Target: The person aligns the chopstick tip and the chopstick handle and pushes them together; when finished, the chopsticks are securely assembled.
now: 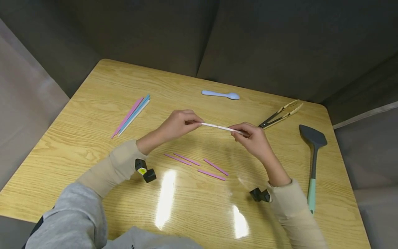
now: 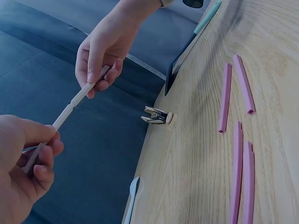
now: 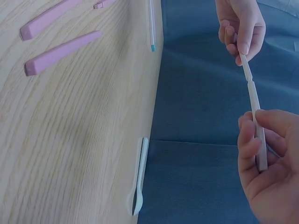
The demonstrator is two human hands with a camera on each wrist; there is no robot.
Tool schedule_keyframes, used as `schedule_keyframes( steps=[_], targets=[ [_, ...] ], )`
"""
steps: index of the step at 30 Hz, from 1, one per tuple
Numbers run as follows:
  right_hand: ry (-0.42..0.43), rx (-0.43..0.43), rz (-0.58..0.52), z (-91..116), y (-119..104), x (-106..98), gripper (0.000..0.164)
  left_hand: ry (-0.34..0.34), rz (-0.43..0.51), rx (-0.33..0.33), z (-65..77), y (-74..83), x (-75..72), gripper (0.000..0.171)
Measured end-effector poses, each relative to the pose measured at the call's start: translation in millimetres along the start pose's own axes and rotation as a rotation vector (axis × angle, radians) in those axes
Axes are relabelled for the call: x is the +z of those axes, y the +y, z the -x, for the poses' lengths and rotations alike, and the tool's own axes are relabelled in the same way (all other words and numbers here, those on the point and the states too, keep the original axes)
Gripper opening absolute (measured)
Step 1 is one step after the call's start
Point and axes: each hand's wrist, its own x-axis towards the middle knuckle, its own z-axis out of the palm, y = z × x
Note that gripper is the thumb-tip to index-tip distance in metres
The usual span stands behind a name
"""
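Observation:
A slim white stick [image 1: 216,126] is held level above the table, with a notch or joint around its middle. My left hand [image 1: 183,123] pinches one end between thumb and fingers. At the other end, my right hand [image 1: 252,140] grips it the same way. In the left wrist view the white stick [image 2: 64,116] bends slightly at the joint; whether it is one piece or two I cannot tell. Below the hands lie several short pink sticks [image 1: 212,175], square in section. The right wrist view shows a pink stick [image 3: 60,52] close up.
Longer pink [image 1: 128,117], blue [image 1: 135,111] and white sticks lie bundled at the left. A pale blue spoon [image 1: 219,94] sits near the back edge. Tongs [image 1: 268,121] and a spatula [image 1: 314,136] with a green handle lie at the right. Dark curtains [image 1: 155,34] hang behind the table.

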Motion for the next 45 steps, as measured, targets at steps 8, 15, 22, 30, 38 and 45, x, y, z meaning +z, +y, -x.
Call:
schedule_keyframes(
  steps=[8,15,22,30,38,45],
  targets=[
    [-0.076,0.065,-0.088,-0.1,-5.5,-5.3,0.019,-0.054,0.035,0.019,-0.8,-0.5,-5.6,0.011],
    [-0.09,0.044,-0.2,0.7,-5.7,-2.7,0.018,-0.071,0.059,0.046,0.6,1.4,-6.7,0.011],
    [-0.061,0.009,-0.261,3.6,-10.3,0.8,0.017,-0.046,0.108,0.043,3.2,5.4,-5.9,0.011],
    [-0.058,-0.057,-0.293,4.7,-9.3,1.2,0.015,-0.031,0.127,0.019,4.3,12.1,-4.4,0.01],
    [-0.107,-0.035,-0.319,6.4,-7.5,-5.9,0.017,-0.034,0.022,0.106,4.4,16.0,-3.4,0.009],
    [-0.164,-0.014,-0.322,3.9,-5.2,-9.1,0.02,-0.072,-0.324,0.184,6.9,22.7,-8.3,0.009]
  ],
)
